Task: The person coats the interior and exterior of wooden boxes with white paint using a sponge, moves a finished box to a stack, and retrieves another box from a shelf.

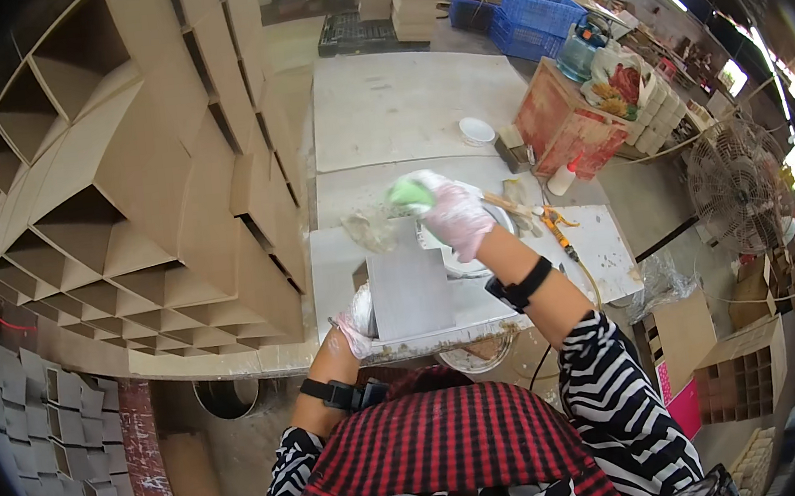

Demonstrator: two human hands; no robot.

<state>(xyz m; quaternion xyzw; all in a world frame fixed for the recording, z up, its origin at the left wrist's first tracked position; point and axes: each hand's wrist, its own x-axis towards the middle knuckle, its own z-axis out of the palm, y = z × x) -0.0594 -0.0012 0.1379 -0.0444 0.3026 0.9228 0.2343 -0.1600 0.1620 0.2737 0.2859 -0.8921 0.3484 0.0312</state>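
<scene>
My left hand [357, 316], in a whitish stained glove, grips a grey-coated box [412, 295] by its left side, near the front edge of the worktable [360, 351]. Its fingers are partly hidden by the box. Above the box's far side, my right hand [457, 217], in a pinkish-white glove, is closed on a light green sponge [407, 195], slightly blurred. Below that wrist lies a round white basin [469, 267], mostly covered by the hand. A crumpled, clear-looking plastic piece [371, 230] lies left of the sponge.
Stacked brown box frames [190, 212] rise high at the left. Right of the basin lie an orange-and-black spray gun [559, 221] with a hose and a white bottle [563, 179]. A white bowl [476, 131] sits farther back. A red-stained wooden crate [564, 124] and a fan [740, 183] stand right.
</scene>
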